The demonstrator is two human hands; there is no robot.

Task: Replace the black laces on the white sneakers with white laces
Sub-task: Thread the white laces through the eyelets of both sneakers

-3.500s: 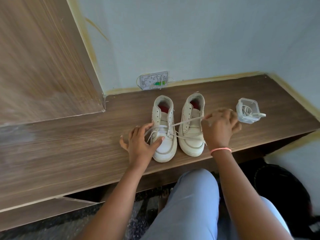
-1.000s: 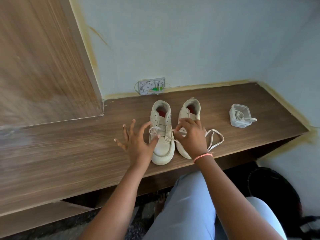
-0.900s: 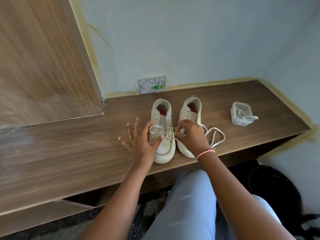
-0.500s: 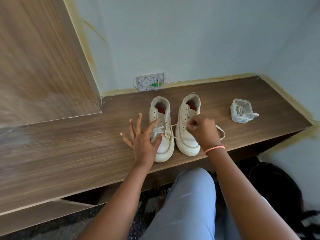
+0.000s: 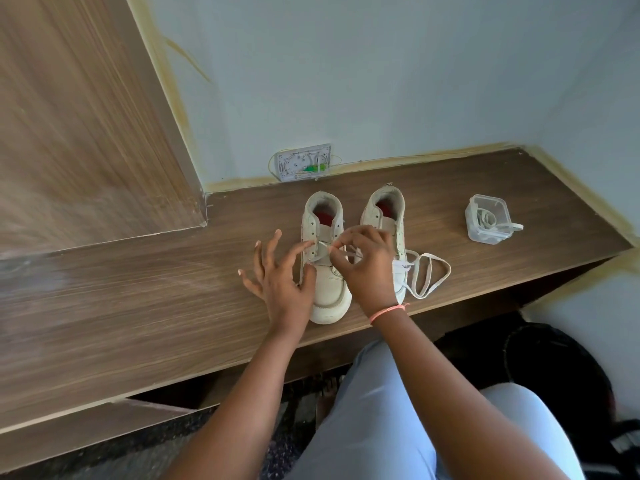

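While right hand (image 5: 369,268) keeps a pinch grip on white lace (image 5: 427,275) tip at left sneaker (image 5: 325,271) eyelets, left hand (image 5: 280,275) splays open, steadying. Slack loops beyond grip on tabletop (image 5: 138,289). Lace limp, light; hold near tip.

Two white sneakers side by side on wooden shelf (image 5: 138,306), toes toward camera. Left sneaker (image 5: 325,271) steadied by left hand (image 5: 280,282), fingers spread, thumb against its side, index finger on eyelet row. Right hand (image 5: 367,268) over the gap between the pair, pinching end of white lace (image 5: 429,277) at left sneaker's eyelets; lace slack looped on shelf beside right sneaker (image 5: 388,216). Orange band (image 5: 388,310) on right wrist. Clear plastic box (image 5: 486,223) well to the right, holding another coiled lace, one end over rim. Wall socket plate (image 5: 303,162) behind sneakers.
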